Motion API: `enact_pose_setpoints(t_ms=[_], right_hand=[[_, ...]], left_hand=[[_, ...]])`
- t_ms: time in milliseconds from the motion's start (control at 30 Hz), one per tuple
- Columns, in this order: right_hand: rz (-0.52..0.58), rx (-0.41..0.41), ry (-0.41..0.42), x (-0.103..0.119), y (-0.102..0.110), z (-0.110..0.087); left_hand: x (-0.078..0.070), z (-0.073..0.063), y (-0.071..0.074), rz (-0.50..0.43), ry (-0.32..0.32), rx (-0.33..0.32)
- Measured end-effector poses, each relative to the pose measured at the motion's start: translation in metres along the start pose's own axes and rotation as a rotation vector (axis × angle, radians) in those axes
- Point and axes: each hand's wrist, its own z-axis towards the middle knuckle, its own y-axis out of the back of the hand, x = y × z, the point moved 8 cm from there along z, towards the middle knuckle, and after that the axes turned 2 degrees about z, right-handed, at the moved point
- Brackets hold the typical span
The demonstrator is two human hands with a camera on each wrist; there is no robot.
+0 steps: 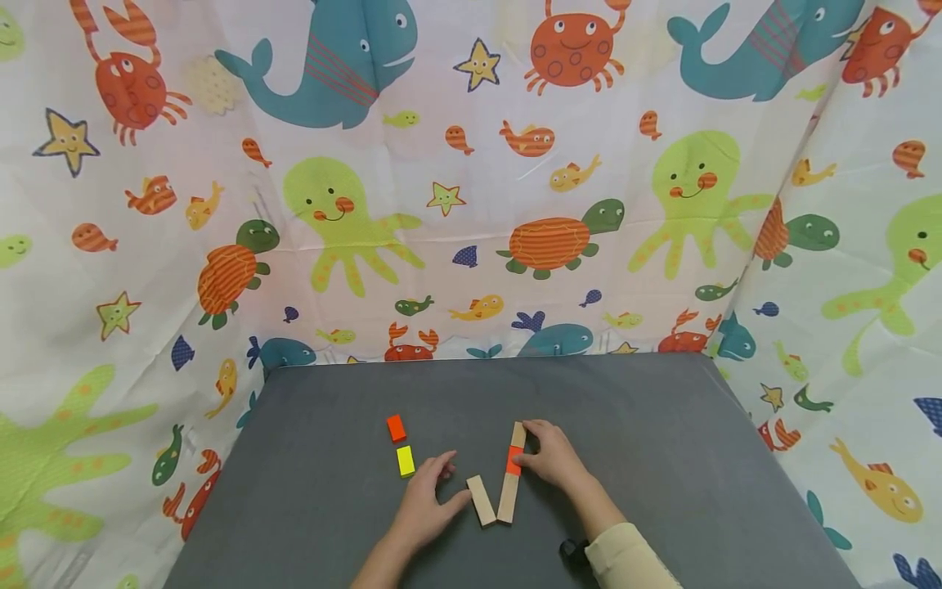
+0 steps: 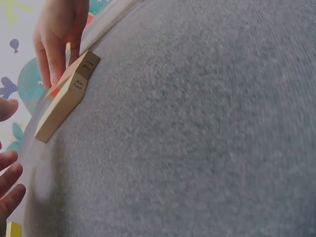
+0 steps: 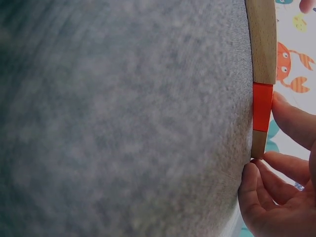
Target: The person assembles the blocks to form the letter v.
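In the head view, a long wooden block (image 1: 482, 501) and a row of blocks form a V. That row has a long wooden block (image 1: 508, 498) nearest me, an orange block (image 1: 513, 460) in the middle and a small wooden block (image 1: 518, 433) at the far end. My right hand (image 1: 555, 455) has its thumb on the orange block and fingertips at the small wooden block's far end, also seen in the right wrist view. My left hand (image 1: 427, 505) is spread, its thumb tip beside the left long block; whether they touch I cannot tell.
Beyond my left hand lie a yellow block (image 1: 405, 461) and another orange block (image 1: 396, 428). All rest on a grey table (image 1: 316, 458). A small black object (image 1: 572, 551) shows by my right sleeve. A curtain (image 1: 471, 270) with sea animals hangs behind.
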Motion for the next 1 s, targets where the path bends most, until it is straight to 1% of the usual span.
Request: enact_pose_setpoints(t_ms=[67, 200, 433, 567, 700, 800, 900, 1000], right_hand=[[-0.001, 0.002, -0.004, -0.001, 0.000, 0.000], [-0.003, 0.002, -0.010, -0.004, 0.000, 0.000], [-0.010, 0.001, -0.008, -0.006, -0.001, 0.000], [-0.010, -0.005, 0.002, -0.006, -0.001, 0.000], [-0.010, -0.007, 0.006, -0.005, -0.001, 0.000], [-0.007, -0.004, 0.003, -0.005, -0.001, -0.001], [-0.011, -0.008, 0.009, -0.003, -0.001, -0.001], [-0.012, -0.009, 0.009, -0.003, -0.002, 0.000]], left_hand=[[0.001, 0.000, 0.001, 0.000, 0.009, -0.002], [0.004, 0.000, 0.003, 0.001, 0.009, -0.015], [0.007, -0.002, 0.012, 0.023, -0.035, -0.067], [0.009, -0.003, 0.017, 0.017, -0.042, -0.095], [0.014, -0.004, 0.023, 0.010, -0.008, -0.146], [0.019, -0.004, 0.028, 0.028, 0.026, -0.191], [0.024, -0.004, 0.032, 0.048, 0.045, -0.232], [0.026, -0.003, 0.037, 0.063, 0.045, -0.259]])
